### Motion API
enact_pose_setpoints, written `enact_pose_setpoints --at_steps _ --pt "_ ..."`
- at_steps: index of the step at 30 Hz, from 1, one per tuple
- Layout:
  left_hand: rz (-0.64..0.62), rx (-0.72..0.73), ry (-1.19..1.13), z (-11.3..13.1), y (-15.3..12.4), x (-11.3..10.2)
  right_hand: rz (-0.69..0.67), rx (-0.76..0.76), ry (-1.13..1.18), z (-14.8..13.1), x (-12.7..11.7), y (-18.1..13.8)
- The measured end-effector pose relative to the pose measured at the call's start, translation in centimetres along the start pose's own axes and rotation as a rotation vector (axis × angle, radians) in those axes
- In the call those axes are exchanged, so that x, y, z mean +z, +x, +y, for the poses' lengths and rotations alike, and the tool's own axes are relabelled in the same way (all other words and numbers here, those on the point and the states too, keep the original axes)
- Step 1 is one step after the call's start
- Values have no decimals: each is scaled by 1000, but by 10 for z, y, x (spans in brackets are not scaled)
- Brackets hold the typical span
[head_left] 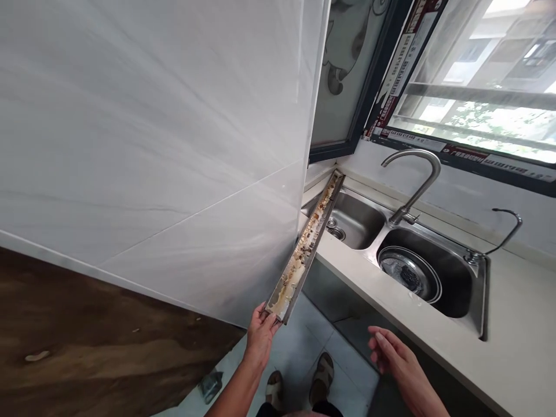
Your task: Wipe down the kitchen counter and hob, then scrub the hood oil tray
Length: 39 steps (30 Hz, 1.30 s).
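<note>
- Trough, long, metal, streaked with cream and brown residue, slanting away over the edge of the counter and the left basin.
- Left hand gripping the trough's near end between thumb and fingers.
- Right hand free, loosely half-curled, near the counter's front.
- Round metal vessel inside the right basin.
- Curved faucet standing between both basins.

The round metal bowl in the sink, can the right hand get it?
Probably yes: the right hand looks empty, and nothing covers the round metal bowl. It would just have to go over the front of the counter.
</note>
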<state>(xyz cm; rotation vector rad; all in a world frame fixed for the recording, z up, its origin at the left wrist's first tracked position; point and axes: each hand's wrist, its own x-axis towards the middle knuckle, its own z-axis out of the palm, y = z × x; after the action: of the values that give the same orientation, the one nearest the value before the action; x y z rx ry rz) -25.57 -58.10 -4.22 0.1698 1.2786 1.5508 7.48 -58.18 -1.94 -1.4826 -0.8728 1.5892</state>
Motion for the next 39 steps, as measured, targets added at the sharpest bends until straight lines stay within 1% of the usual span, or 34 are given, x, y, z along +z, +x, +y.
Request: enact_pose_setpoints --at_steps 7,10,17,25,32,39 --pt "19 3 33 4 1 0 -147 34 -14 0 28 14" --pt "20 12 40 7 4 -2 -170 39 -21 2 33 19" --pt "18 26 57 10 6 -4 -185 61 -50 3 40 23" --pt "17 34 87 12 -3 1 -210 89 -74 5 50 19" --pt "26 34 93 13 -10 7 -202 100 -69 5 50 20" --pt "40 4 79 15 -11 9 -250 135 -59 9 50 21"
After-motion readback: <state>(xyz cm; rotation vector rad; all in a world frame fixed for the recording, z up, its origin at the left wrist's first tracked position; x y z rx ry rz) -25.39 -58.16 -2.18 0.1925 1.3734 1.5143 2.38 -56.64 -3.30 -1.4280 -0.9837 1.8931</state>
